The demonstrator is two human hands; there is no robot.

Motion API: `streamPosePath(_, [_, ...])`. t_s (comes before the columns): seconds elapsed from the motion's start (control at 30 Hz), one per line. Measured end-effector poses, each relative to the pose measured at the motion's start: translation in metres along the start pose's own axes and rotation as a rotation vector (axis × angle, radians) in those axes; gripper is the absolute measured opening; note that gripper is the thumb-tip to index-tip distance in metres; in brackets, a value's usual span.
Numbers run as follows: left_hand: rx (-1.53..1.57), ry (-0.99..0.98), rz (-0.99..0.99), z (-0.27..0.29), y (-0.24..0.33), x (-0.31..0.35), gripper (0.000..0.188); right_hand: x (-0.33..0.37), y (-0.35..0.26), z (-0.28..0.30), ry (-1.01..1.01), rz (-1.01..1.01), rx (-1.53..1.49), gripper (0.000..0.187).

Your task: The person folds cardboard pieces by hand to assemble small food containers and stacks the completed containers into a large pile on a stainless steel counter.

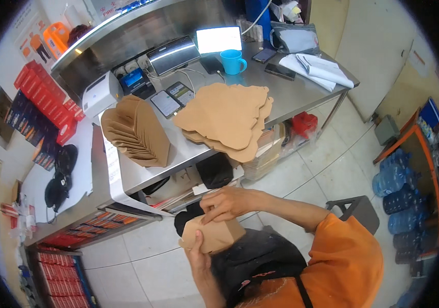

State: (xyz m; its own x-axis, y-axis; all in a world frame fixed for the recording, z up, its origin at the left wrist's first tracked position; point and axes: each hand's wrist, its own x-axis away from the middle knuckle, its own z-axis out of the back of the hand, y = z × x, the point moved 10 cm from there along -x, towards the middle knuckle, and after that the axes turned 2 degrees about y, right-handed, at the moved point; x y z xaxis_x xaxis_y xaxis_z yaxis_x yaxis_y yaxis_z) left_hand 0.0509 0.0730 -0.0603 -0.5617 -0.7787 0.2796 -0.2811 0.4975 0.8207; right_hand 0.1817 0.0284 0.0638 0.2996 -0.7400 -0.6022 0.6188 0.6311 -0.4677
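Note:
In front of my lap is a small brown cardboard box [224,237], partly folded up. My left hand [199,255] grips it from below and the near side, the thumb lying on its wall. From above, my right hand [225,204] has its fingers curled at the box's upper edge, the fingertips pressed against the cardboard. On the steel table [188,156], to the left, stands a nested stack of folded brown boxes [142,134]. Beside it a pile of flat die-cut cardboard blanks [219,115] overhangs the table's front edge.
Behind the cardboard are a white label printer [101,95], two phones, a blue mug [233,62] and a lit screen [218,40]. Red boxes [44,90] line the left wall. A grey stool [355,213] and blue water bottles [396,179] stand to the right.

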Motion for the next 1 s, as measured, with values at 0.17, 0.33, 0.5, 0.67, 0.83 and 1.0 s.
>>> streamPosePath(0.17, [-0.058,-0.068,0.081,0.001,0.003,0.006,0.047,0.001,-0.017,0.005,-0.088,0.032,-0.194,0.016])
streamPosePath(0.33, [-0.013,-0.196,0.162,0.002,-0.002,0.002,0.046,-0.003,-0.019,0.000,-0.152,-0.008,-0.237,0.016])
streamPosePath(0.5, [-0.164,-0.116,0.195,-0.002,0.006,0.002,0.044,0.002,-0.021,0.004,-0.160,-0.126,-0.186,0.018])
streamPosePath(0.67, [-0.315,-0.340,0.105,-0.030,0.020,0.013,0.036,0.026,0.025,-0.023,-0.321,-0.571,-0.750,0.031])
streamPosePath(0.83, [-0.505,-0.371,-0.062,-0.027,0.021,0.007,0.023,0.035,0.056,-0.053,-0.230,-0.719,-0.923,0.035])
streamPosePath(1.0, [-0.425,-0.318,-0.080,-0.026,0.024,-0.002,0.022,0.028,0.067,-0.034,-0.146,-0.561,-0.382,0.047])
